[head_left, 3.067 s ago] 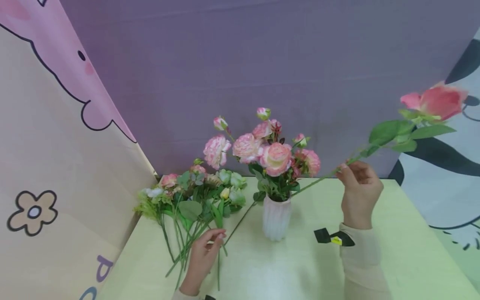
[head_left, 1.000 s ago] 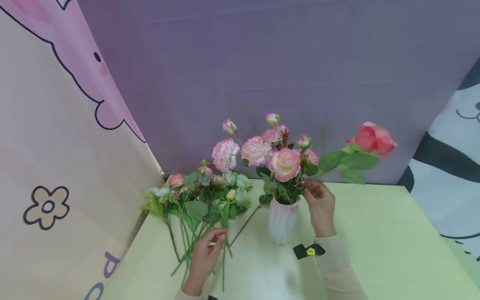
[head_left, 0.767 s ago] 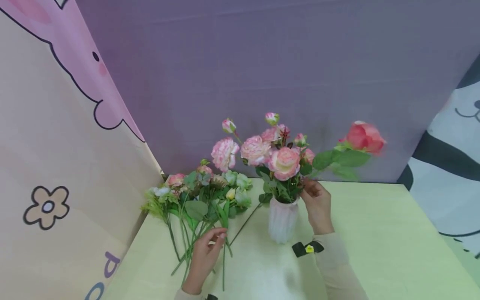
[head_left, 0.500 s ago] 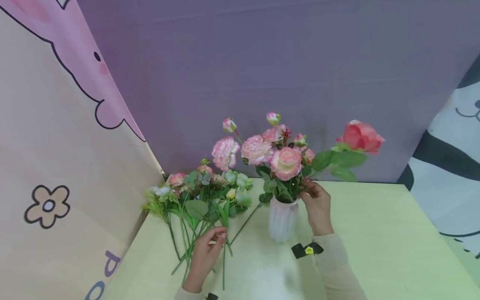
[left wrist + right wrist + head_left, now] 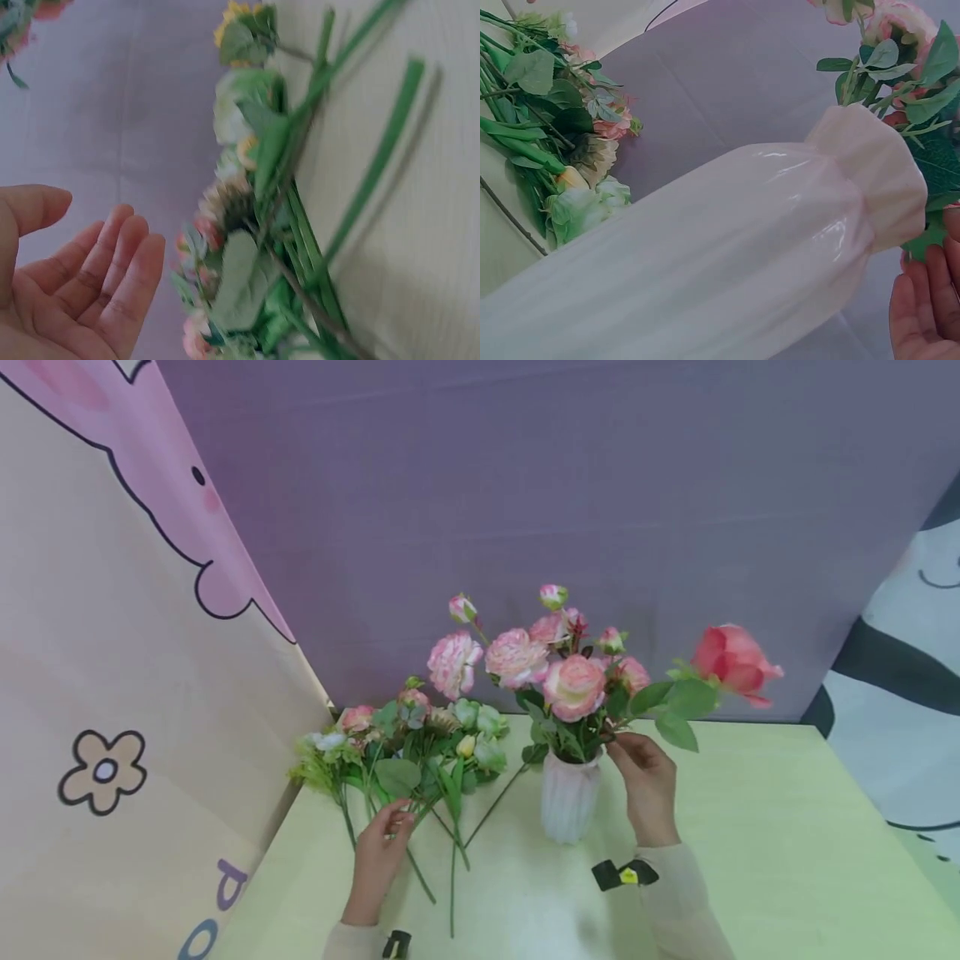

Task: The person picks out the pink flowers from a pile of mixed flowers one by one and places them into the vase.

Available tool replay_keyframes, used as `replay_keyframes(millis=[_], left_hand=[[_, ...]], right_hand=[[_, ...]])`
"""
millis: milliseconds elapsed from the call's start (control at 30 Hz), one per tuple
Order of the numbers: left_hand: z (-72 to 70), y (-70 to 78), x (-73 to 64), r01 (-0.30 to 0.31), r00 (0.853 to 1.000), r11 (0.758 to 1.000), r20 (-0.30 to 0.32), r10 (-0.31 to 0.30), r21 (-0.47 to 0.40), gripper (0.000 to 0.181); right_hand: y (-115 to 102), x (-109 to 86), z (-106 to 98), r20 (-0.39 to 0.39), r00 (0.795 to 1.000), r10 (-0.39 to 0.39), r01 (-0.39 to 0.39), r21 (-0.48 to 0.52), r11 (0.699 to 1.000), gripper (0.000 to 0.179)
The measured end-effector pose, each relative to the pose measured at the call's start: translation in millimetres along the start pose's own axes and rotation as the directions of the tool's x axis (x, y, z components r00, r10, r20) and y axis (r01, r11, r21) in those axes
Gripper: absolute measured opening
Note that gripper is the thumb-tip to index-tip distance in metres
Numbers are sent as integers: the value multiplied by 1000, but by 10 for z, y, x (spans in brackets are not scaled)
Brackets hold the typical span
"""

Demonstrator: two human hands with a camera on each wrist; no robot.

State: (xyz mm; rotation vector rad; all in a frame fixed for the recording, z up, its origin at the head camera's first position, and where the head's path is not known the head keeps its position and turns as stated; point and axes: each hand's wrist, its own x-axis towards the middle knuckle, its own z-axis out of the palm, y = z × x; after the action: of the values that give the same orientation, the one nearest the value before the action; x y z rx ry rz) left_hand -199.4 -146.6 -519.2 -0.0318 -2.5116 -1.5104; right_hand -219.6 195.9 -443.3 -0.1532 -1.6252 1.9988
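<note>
A white fluted vase (image 5: 570,802) stands upright on the table, holding several pink-and-cream flowers (image 5: 574,687). A coral-red rose (image 5: 731,660) leans far out to the right from its mouth. My right hand (image 5: 649,785) pinches the rose's stem close to the rim; the fingertips are partly hidden among leaves. In the right wrist view, the fingers (image 5: 922,300) appear beside the vase mouth. My left hand (image 5: 381,856) hovers at the pile of loose flower stems (image 5: 408,768), fingers relaxed. The left wrist view shows its palm (image 5: 82,315) with nothing in it.
The loose pile includes green blooms (image 5: 487,735), a yellow tulip bud (image 5: 466,746) and white flowers (image 5: 327,741). Several stems point toward the table's front. A purple backdrop (image 5: 525,485) rises behind, with printed panels at the left (image 5: 105,768) and right (image 5: 900,693).
My right hand has brought the rose leftward to the vase; most recently its bloom has tipped lower and slightly right. My left hand has shifted left over the loose stems.
</note>
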Motion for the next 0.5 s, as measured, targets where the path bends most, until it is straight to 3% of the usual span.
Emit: replay_keyframes(millis=[100, 367, 500], left_hand=[[-64, -88, 67, 33, 999, 998, -22, -32, 52, 27], [-202, -259, 238, 94, 994, 988, -58, -88, 122, 31], [-271, -342, 314, 107, 993, 982, -68, -97, 155, 32]], right_hand=[[3, -80, -49, -8, 1000, 11, -11, 1, 1000, 15], [24, -243, -175, -62, 988, 142, -145, -38, 989, 19], [52, -312, -244, -68, 981, 179, -184, -84, 979, 7]])
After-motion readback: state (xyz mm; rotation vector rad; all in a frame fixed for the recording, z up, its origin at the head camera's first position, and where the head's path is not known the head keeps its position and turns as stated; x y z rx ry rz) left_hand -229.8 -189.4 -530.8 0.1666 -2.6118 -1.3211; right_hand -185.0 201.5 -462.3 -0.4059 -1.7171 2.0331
